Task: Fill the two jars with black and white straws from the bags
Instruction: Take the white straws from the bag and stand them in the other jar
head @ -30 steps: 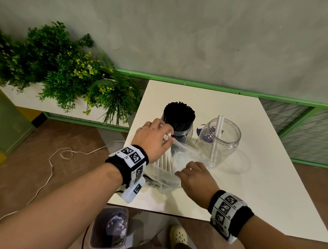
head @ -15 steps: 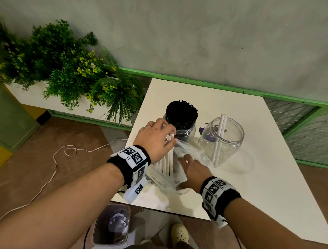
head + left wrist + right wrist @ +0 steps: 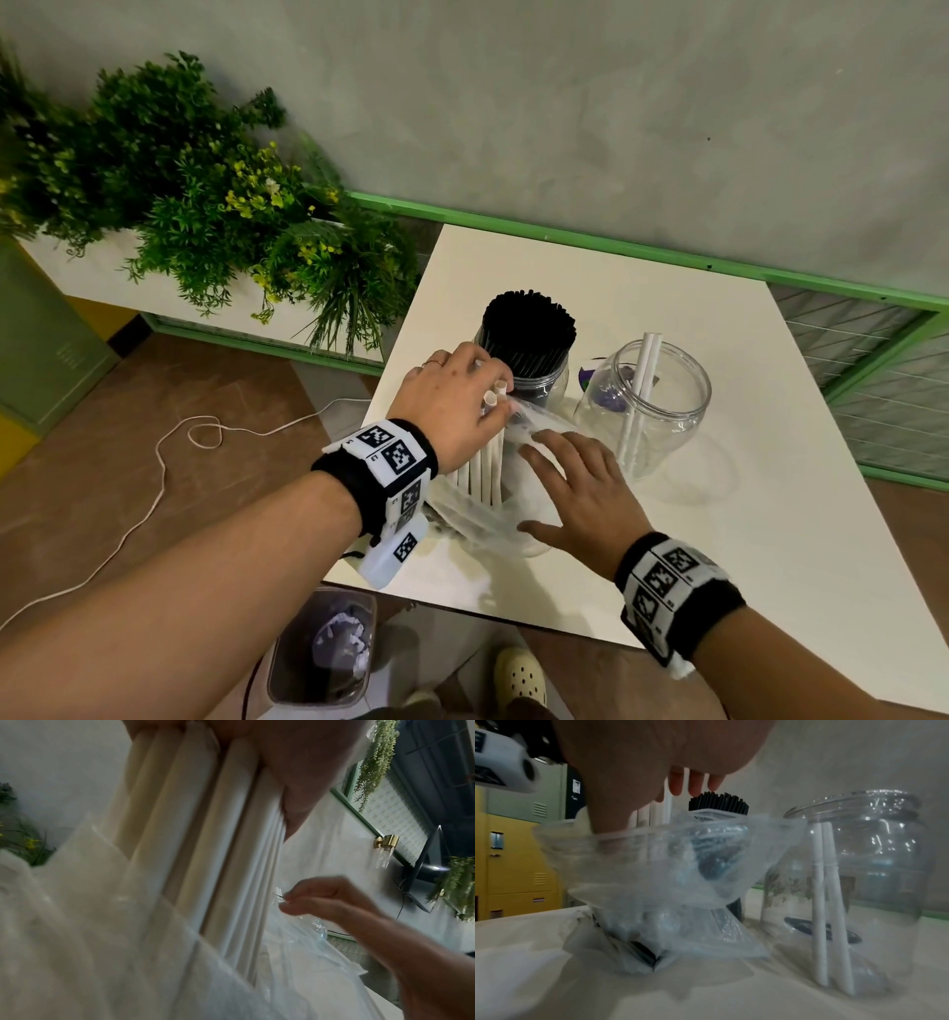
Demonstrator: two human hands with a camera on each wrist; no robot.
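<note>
My left hand (image 3: 493,401) grips a bundle of white straws (image 3: 485,473) by their upper ends, and they stand upright out of a clear plastic bag (image 3: 477,519) on the white table (image 3: 667,288). In the left wrist view the straws (image 3: 205,841) fill the middle. My right hand (image 3: 565,488) lies on the bag with fingers spread and straight. Behind the left hand, a jar (image 3: 544,380) is packed with black straws (image 3: 529,324). To its right, a clear jar (image 3: 667,406) holds two white straws (image 3: 639,401). The right wrist view shows the bag (image 3: 667,872) crumpled in front of both jars.
A planter with green plants (image 3: 205,205) stands left of the table. Below the table's near edge sit a bin with crumpled paper (image 3: 328,647) and a shoe (image 3: 518,673). A white cord (image 3: 164,452) lies on the brown floor. A green rail (image 3: 616,246) runs along the wall.
My right hand has slid forward from the bag's near end and now lies flat on it with fingers spread. The left hand keeps its grip on the straws.
</note>
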